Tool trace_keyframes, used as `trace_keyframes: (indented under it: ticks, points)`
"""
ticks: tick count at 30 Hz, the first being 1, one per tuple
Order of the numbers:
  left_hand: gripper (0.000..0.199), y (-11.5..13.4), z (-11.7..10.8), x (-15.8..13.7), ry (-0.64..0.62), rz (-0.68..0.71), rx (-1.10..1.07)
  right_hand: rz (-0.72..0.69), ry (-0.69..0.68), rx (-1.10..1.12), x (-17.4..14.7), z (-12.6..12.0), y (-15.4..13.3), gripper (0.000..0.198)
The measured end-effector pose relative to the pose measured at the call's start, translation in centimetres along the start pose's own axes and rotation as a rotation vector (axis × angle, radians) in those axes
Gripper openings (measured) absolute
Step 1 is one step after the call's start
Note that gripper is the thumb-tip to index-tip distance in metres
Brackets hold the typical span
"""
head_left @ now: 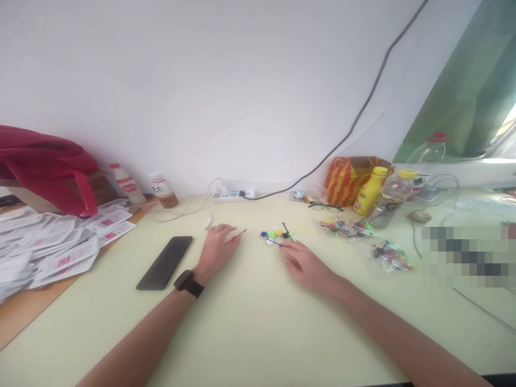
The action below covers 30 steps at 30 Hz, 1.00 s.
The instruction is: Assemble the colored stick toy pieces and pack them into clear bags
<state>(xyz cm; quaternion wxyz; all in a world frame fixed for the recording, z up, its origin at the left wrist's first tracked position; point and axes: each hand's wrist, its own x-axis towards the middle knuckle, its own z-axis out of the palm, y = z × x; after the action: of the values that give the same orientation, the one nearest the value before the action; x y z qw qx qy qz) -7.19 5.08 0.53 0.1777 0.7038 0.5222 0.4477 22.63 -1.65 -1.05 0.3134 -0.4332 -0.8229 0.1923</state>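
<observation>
We see a small cluster of coloured pieces (272, 235) lying mid-worktop (250, 322), with round blue, green and yellow parts beside a black stick (284, 230). Just to its left, a thin red stick (241, 235) sits at the thumb and forefinger of our left hand (235, 235), held narrow; we cannot tell whether they grip it. Our right hand (305, 263), fingers loosely curled, reaches a blue stick (274, 243) at the cluster's near edge; we cannot tell if it is pinched. Bagged pieces (391, 256) lie to the right, a black phone (164, 263) left, a power strip (231, 195) behind.
</observation>
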Motion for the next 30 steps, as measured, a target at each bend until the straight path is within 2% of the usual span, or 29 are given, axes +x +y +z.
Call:
trace_keyframes:
  ticks: [2,4,7,10,13,16,19,22,26,30]
  points:
    - [0.028,0.6,0.6,-0.5,-0.013,0.091,0.016,0.013,0.008,-0.011,0.0,0.1,0.1,0.038]
    - [0.032,1.6,1.4,-1.1,-0.084,0.163,-0.008,0.025,0.028,-0.017,0.1,0.1,0.4,0.038]
    - [0.042,3.0,2.7,-2.2,-0.262,0.305,-0.016,0.031,0.065,-0.037,0.2,0.1,1.0,0.036]
    - [0.054,3.1,3.6,-2.7,-0.405,0.406,0.115,0.040,0.109,-0.055,0.3,0.0,1.5,0.033]
    - [0.063,2.3,4.0,-2.7,-0.421,0.380,0.253,0.042,0.150,-0.045,0.3,-0.2,1.5,0.030]
    - [0.060,1.9,4.0,-2.5,-0.430,0.387,0.310,-0.018,0.120,-0.031,0.2,-0.1,1.1,0.029]
    - [0.044,2.5,3.8,-2.5,-0.382,0.424,0.296,-0.057,0.070,-0.038,0.1,0.1,0.7,0.032]
    - [0.036,3.1,3.6,-2.8,-0.355,0.413,0.277,-0.027,0.060,-0.056,0.0,0.0,0.7,0.032]
    - [0.027,3.2,3.7,-3.2,-0.364,0.343,0.221,0.043,0.086,-0.093,0.1,-0.5,1.3,0.027]
    - [0.020,4.0,3.9,-3.8,-0.385,0.241,0.141,0.079,0.173,-0.086,0.3,-1.3,1.6,0.022]
